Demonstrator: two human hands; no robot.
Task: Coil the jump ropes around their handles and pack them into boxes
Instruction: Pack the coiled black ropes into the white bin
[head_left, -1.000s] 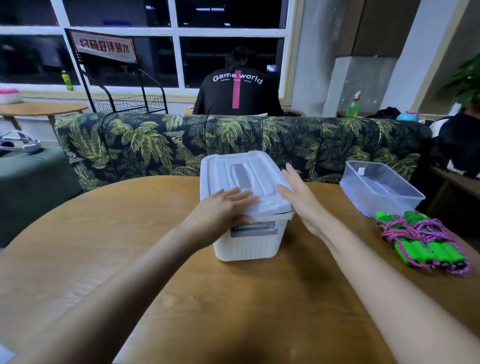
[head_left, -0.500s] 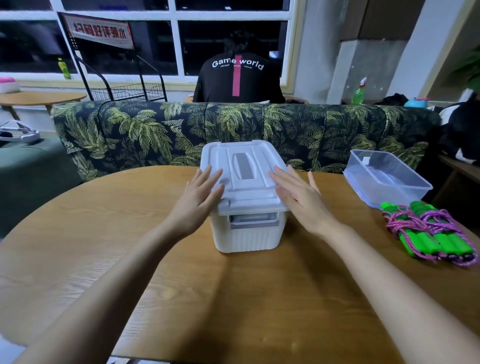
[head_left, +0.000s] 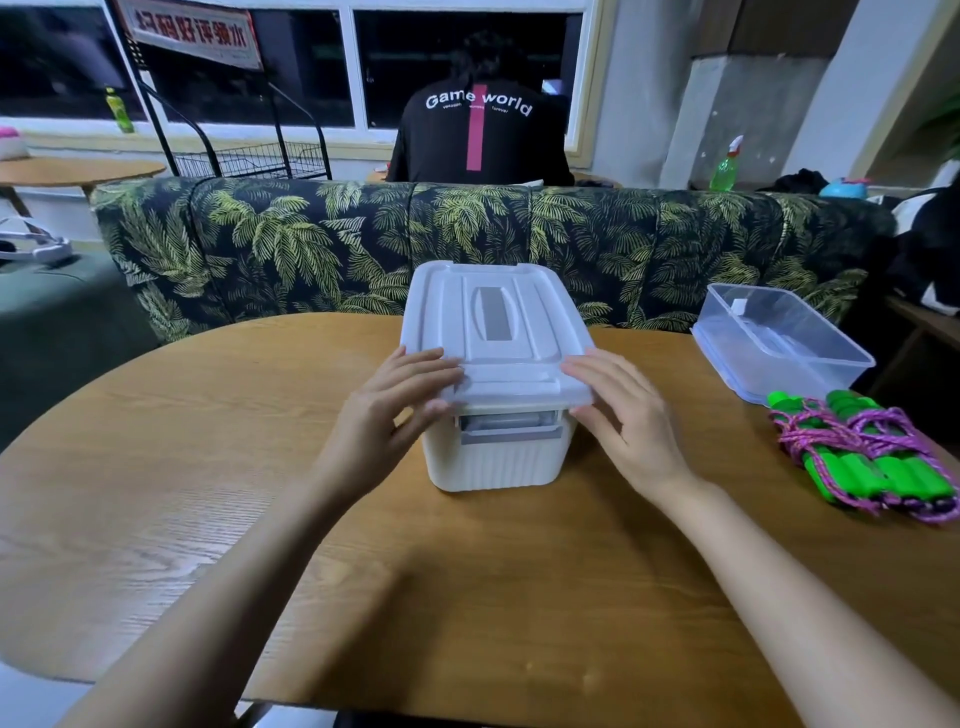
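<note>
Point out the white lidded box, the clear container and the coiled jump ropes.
white lidded box (head_left: 493, 462): head view, ribbed front wall.
clear container (head_left: 831, 371): head view, near side wall.
coiled jump ropes (head_left: 862, 454): head view, middle of the bundle.

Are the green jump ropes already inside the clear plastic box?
No, the jump ropes lie on the table beside the clear box.

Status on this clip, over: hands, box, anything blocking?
Left hand and right hand grip lid corners. Lid sits on white box. Coiled jump ropes unpacked, beside clear tub. Nothing blocking.
</note>
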